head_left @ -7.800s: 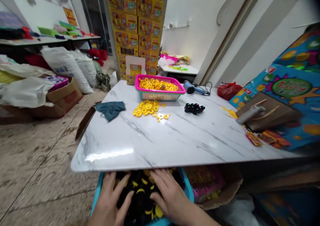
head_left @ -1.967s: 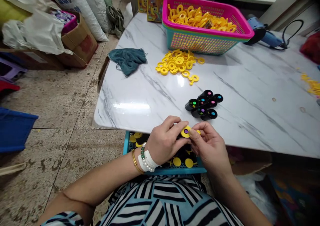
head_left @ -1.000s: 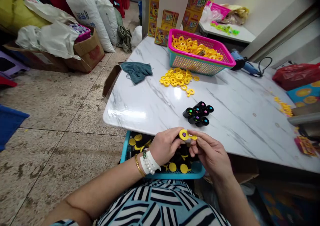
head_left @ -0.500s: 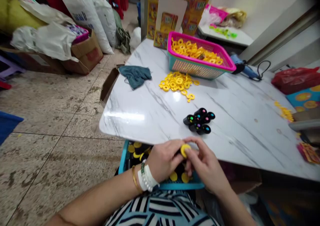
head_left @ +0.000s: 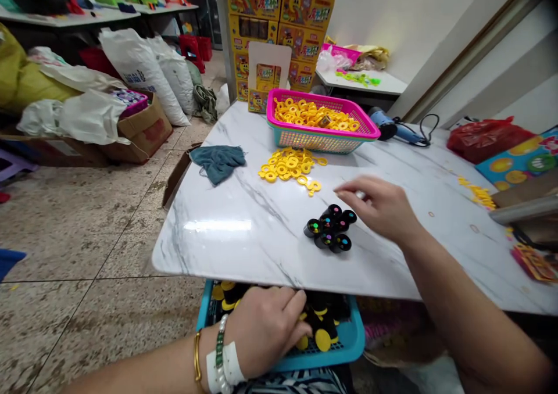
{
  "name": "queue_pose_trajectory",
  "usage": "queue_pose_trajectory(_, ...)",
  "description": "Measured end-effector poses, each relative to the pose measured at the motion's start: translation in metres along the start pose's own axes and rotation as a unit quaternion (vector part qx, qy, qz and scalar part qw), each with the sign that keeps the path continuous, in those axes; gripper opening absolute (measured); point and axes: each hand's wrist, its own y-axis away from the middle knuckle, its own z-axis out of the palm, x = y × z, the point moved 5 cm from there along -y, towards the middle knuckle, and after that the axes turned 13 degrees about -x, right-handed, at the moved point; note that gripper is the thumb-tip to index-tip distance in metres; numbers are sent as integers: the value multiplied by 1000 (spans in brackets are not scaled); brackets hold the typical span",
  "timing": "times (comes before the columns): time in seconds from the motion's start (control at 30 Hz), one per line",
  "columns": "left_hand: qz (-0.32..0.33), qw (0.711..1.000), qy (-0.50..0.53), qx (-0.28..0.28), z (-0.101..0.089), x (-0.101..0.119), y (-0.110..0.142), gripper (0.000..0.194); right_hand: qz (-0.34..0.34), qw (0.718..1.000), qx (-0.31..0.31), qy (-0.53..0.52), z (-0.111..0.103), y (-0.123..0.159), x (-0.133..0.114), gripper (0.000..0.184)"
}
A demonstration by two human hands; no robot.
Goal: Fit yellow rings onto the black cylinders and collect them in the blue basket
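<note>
"What is nearest?"

"At the bottom edge, striped clothing. Just beyond it, a blue basket sits partly under the table's edge, holding black pieces with yellow caps."

"Where is the left hand?"

"The left hand is over that basket, back upward, fingers curled down. A gold bangle, a beaded bracelet and a white band circle the wrist. The palm is hidden, so I cannot tell whether it grips anything."

"And the right?"

"Farther out, over a white marbled table. A tight cluster of short black cylinders stands there, their tops dotted pink, blue, green and purple. The right hand is just beside the cluster, on its right, thumb and fingers bent close together. It is slightly blurred; I cannot tell whether something is pinched between them."

"What lies past the hands?"

"A loose pile of yellow rings, with a dark teal cloth to its left. Behind the pile, a pink-rimmed basket is heaped with more yellow pieces. Right of it lies a blue handheld tool with a dark cord."

"And at the back?"

"Stacked yellow boxes behind the table, and white sacks on the floor at left."
</note>
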Motion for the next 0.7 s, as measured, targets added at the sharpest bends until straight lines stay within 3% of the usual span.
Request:
queue_pose_trajectory(0.1, -13, 991, 65, 120, -35, -10, -22, 26, -22, 992, -125, 30, 23, -65, 37, 20)
queue_pose_trajectory(0.17, -42, 978, 110, 171, -48, -26, -44, 30, -27, 978, -199, 53, 44, -87, 51, 24)
queue_pose_trajectory(0.27, -83, 970, 162, 162, -50, -51, -78, 50, -12, 969, -230, 89, 54, -93, 64, 20)
queue_pose_trajectory(0.33, -90, 972, 181, 122, -45, -60, -93, 48, 18, 968, -234, 91, 48, -87, 75, 24)
queue_pose_trajectory(0.47, -90, 972, 196, 96, -45, -61, -85, 28, 130, 958, -234, 100, 19, -56, 109, 24)
queue_pose_trajectory(0.57, -85, 972, 193, 104, -47, -56, -57, 23, 227, 940, -215, 135, -2, -4, 131, 18)
queue_pose_trajectory(0.63, -74, 969, 210, 102, -42, -54, -39, 22, 286, 927, -204, 133, -9, 41, 132, 22)
queue_pose_trajectory(0.7, -71, 962, 233, 120, -34, -52, -24, 23, 332, 921, -191, 75, -8, 82, 117, 20)
